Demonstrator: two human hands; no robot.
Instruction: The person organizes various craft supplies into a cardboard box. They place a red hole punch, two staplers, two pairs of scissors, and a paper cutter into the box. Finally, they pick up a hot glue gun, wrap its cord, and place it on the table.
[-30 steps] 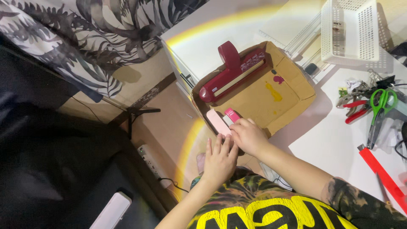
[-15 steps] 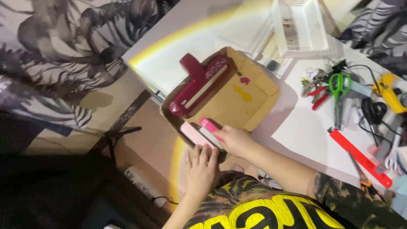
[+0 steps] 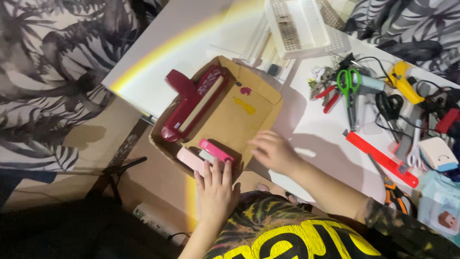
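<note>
Left hand: I see my left hand (image 3: 216,188) at about 6 o'clock in the view, flat and open, fingers stretched forward with their tips resting on the near edge of the pink device; it grips nothing.
Right hand: my right hand (image 3: 272,151) hovers just to the 3 o'clock side of the box's near corner, fingers loosely spread and slightly blurred; it holds nothing, and I cannot tell whether it touches the cardboard.
Pink device: the pink device (image 3: 205,157), pale pink with a brighter pink bar on top, lies at the 6 o'clock corner of the cardboard box, just ahead of my left fingertips.
Cardboard box: the shallow cardboard box (image 3: 249,112) sits on the white worktop (image 3: 316,132), its near corner hanging over the worktop's edge; yellow and pink marks show on its floor.
Dark red punch: a long dark red punch (image 3: 189,103) lies along the box's 9 o'clock wall, well apart from both hands.
White basket: a white slotted basket (image 3: 302,24) stands at 12 o'clock, beyond the box.
Tools: at 2 o'clock lie green-handled scissors (image 3: 349,86) and a yellow glue gun (image 3: 402,81); a red ruler (image 3: 381,158) lies at 3 o'clock.
</note>
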